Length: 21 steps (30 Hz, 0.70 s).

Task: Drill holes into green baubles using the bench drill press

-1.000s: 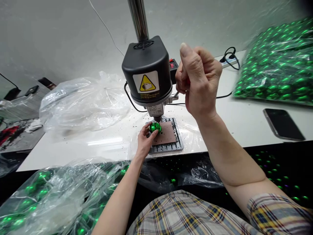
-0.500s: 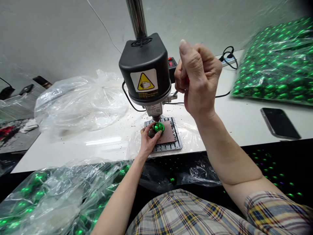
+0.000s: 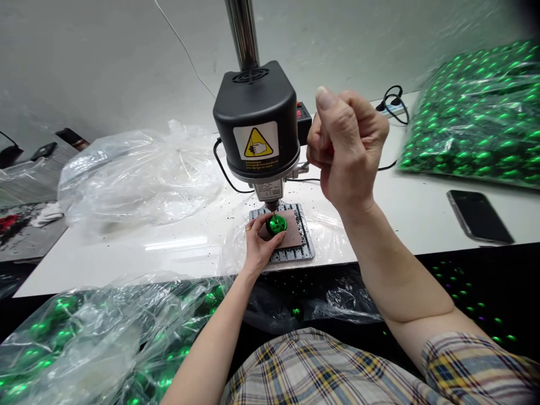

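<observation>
My left hand pinches a shiny green ball between thumb and fingers over a brownish square board. The board lies on the slotted grey base plate of a bench drill press. Right above the ball is the chuck, and a thin bit points down at the ball's top. Whether the bit enters the ball I cannot tell. My right hand is closed in a fist round the press's feed handle beside the motor housing; the grip is mostly hidden inside the fist.
A large clear bag of green balls stands at the right, with a phone nearer me. Crumpled clear plastic covers the left of the white table. Another bag of green balls is at the lower left. Dark shavings surround the base.
The green ball and my left hand have shifted slightly right and nearer me, and more of the bit shows. My right fist sits a little lower. The view has shifted slightly.
</observation>
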### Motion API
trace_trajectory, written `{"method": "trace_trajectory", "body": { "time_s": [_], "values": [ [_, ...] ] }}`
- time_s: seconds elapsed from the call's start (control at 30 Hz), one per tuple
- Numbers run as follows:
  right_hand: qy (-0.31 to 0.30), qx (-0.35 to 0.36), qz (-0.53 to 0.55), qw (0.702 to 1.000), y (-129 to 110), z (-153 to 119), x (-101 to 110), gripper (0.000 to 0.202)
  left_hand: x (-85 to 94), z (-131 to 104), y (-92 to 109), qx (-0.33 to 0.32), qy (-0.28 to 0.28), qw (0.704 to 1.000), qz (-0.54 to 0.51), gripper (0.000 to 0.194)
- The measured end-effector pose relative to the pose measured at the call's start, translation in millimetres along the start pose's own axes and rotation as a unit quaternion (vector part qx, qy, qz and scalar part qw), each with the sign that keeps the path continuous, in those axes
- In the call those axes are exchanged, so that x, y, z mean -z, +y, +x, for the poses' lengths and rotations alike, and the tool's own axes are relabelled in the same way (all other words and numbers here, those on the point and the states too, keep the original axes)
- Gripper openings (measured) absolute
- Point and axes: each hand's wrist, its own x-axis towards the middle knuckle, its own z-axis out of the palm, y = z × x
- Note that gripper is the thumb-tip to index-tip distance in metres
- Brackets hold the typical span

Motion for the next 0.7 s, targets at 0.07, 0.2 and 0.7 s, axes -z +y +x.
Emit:
{"method": "trace_trajectory", "body": {
  "time_s": [0.07,0.2,0.7],
  "values": [
    [-0.003,0.006,0.010,1.000,-1.0,-2.5,-0.3,0.053,0.9,-0.9,-0.2,-0.004,-0.005,1.000,-0.005,0.051],
    [-0.004,0.021,0.023,1.000,-0.7,-3.6,-0.5,0.052,3.5,1.1,-0.8,0.006,-0.018,1.000,-0.002,0.051],
    [0.002,-0.009,0.006,1.000,-3.4,-2.3,0.7,0.053,9.4,2.0,-7.3,-0.029,-0.054,0.998,0.021,0.053]
  ]
}}
